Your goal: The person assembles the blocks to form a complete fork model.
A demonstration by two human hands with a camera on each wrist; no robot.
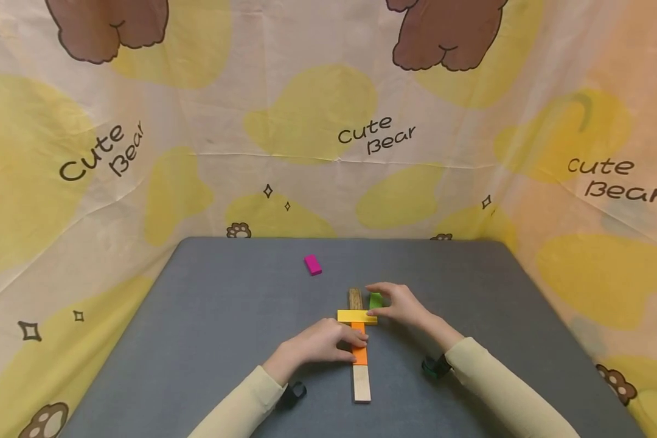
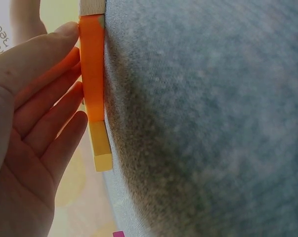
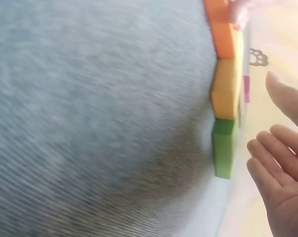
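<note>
An orange block (image 1: 359,351) lies flat, with a pale wooden block (image 1: 362,384) at its near end and a yellow block (image 1: 356,316) set crosswise at its far end. Beyond the yellow one are a brown wood-grain block (image 1: 355,298) and, to its right, a green block (image 1: 375,300). My left hand (image 1: 324,341) rests over the orange block; in the left wrist view its thumb (image 2: 65,30) and fingertips meet the block's upper face. My right hand (image 1: 404,305) hovers by the green block, fingers spread; the right wrist view shows it apart from the green block (image 3: 225,150).
A magenta block (image 1: 312,264) lies alone toward the back of the grey table (image 1: 241,292). A printed cloth (image 1: 306,121) hangs behind the table and along both sides.
</note>
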